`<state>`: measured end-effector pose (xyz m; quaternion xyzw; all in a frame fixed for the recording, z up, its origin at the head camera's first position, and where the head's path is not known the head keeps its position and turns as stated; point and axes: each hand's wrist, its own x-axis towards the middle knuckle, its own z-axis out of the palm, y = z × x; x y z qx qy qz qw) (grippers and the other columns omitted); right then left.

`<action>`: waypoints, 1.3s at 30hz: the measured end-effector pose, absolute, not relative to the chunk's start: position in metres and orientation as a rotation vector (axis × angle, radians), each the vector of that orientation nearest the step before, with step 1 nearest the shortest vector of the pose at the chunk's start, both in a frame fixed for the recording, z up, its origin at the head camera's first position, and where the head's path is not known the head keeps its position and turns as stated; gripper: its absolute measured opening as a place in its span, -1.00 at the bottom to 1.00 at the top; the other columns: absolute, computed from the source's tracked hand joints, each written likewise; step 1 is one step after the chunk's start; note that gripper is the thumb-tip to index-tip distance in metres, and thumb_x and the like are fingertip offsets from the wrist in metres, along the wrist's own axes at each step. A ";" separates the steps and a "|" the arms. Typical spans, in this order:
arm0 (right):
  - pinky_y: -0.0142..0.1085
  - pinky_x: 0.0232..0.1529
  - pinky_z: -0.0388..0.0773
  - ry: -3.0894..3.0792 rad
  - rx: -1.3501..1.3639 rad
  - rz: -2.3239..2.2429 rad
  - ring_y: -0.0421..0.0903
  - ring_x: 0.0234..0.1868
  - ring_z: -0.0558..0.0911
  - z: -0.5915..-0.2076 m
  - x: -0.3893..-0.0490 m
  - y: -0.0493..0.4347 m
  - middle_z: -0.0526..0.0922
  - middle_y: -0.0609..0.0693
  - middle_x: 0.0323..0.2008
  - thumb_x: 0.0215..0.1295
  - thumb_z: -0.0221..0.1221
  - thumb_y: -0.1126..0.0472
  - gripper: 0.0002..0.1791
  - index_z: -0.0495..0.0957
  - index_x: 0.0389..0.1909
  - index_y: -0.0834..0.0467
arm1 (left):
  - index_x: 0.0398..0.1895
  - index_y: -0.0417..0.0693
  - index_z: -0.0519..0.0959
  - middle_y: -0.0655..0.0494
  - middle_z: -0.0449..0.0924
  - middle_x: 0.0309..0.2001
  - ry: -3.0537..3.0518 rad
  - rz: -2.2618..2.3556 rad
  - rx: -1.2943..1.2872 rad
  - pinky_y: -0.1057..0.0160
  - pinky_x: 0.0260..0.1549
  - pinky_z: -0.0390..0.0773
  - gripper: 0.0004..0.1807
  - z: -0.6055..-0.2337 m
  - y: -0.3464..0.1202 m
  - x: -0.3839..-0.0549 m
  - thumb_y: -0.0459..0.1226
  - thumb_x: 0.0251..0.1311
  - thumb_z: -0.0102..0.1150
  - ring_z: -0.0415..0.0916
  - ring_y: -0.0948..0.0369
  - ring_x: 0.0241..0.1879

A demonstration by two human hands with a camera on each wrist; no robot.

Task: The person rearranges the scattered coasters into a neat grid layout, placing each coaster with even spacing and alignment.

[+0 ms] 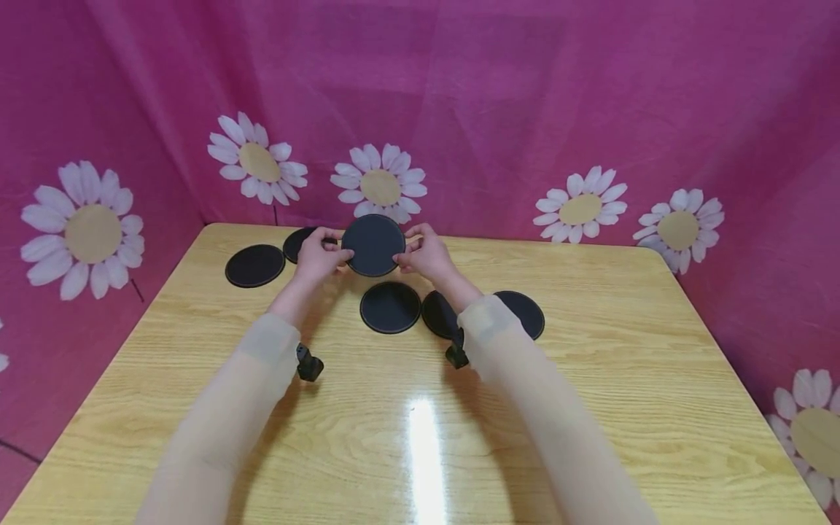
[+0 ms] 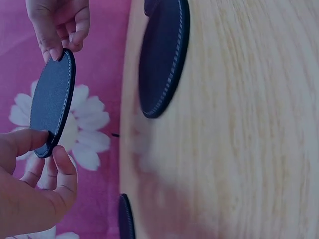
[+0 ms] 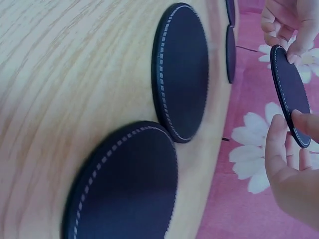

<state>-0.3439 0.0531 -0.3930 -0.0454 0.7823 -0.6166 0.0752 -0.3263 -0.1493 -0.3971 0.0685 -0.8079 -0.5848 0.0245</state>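
Hands (image 1: 428, 255) pinching black disc (image 1: 373, 245), five more discs (image 1: 390, 308), wooden table (image 1: 630, 372)

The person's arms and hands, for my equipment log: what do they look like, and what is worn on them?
The left sleeve and right sleeve are pale and plain, with loose, bunched ends. A small black device juts from the left one, another from the right. The left hand and right hand wear no gloves.

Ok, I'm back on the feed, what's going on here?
A person's left hand and right hand pinch opposite edges of one black stitched disc, held up off the wooden table. Five other black discs lie on the table: two toward its far left corner, three nearer the person.
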 end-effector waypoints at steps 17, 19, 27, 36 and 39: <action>0.10 -0.13 0.57 2.227 -0.279 -1.885 -0.08 -0.53 0.59 -0.375 -0.303 0.084 0.39 0.10 -0.43 0.06 0.26 0.52 -0.38 0.23 0.12 0.21 | 0.07 -0.16 0.38 -0.03 0.43 -0.33 -2.584 -1.777 -0.043 0.30 -0.50 0.61 -0.54 -0.369 -0.140 -0.284 -0.36 0.10 0.28 0.55 0.12 -0.47; 0.10 -0.12 0.57 2.219 -0.279 -1.876 -0.07 -0.51 0.60 -0.373 -0.298 0.087 0.39 0.10 -0.41 0.07 0.26 0.50 -0.39 0.23 0.11 0.20 | 0.07 -0.14 0.38 -0.04 0.43 -0.30 -2.591 -1.784 -0.044 0.26 -0.47 0.62 -0.54 -0.368 -0.140 -0.279 -0.36 0.10 0.29 0.53 0.20 -0.50; 0.11 -0.17 0.58 2.190 -0.325 -1.872 -0.09 -0.53 0.62 -0.367 -0.274 0.095 0.43 0.14 -0.40 0.11 0.24 0.48 -0.42 0.20 0.12 0.22 | 0.08 -0.13 0.39 -0.09 0.44 -0.25 -2.619 -1.786 -0.062 0.16 -0.39 0.65 -0.52 -0.364 -0.138 -0.258 -0.33 0.08 0.31 0.59 0.00 -0.39; 0.08 -0.24 0.61 2.251 -0.391 -1.816 -0.04 -0.52 0.64 -0.372 -0.245 0.101 0.47 0.13 -0.42 0.10 0.27 0.45 -0.34 0.21 0.19 0.15 | 0.10 -0.13 0.38 -0.09 0.41 -0.24 -2.631 -1.794 -0.128 0.20 -0.42 0.64 -0.49 -0.366 -0.138 -0.234 -0.36 0.07 0.32 0.61 0.00 -0.39; 0.09 -0.24 0.61 2.253 -0.416 -1.814 0.09 -0.49 0.64 -0.375 -0.237 0.103 0.49 0.15 -0.43 0.10 0.28 0.44 -0.35 0.21 0.19 0.14 | 0.12 -0.15 0.38 -0.10 0.40 -0.25 -2.633 -1.782 -0.170 0.18 -0.42 0.63 -0.48 -0.368 -0.138 -0.226 -0.38 0.07 0.32 0.58 0.13 -0.49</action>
